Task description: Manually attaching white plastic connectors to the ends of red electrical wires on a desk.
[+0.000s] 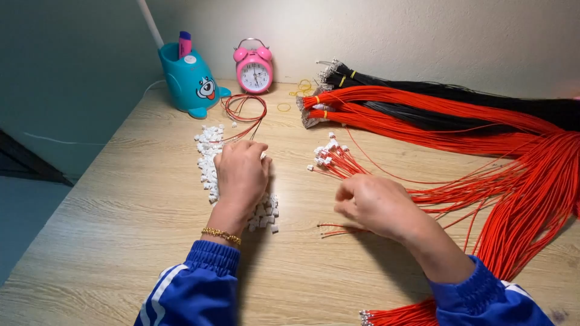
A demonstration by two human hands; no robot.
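Here, the left hand [241, 174] lies knuckles-up over a heap of small white plastic plugs [209, 158] on the wooden table [121, 229], fingers curled down into the pile; whether they pinch a plug I cannot tell. The right hand [377, 205] hovers beside it, fingers loosely bent, thumb and forefinger pressed together on a thin red wire [338, 228]. Loose red wires with white ends [329, 156] fan out just beyond. Bundled red and black wires [435, 111] lie farther back, near a pink alarm clock [254, 69] and a teal pen holder [192, 81].

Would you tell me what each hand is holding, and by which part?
Left hand rests on the white connectors; any grip is hidden. Right hand seems to pinch red wires; exact hold unclear.
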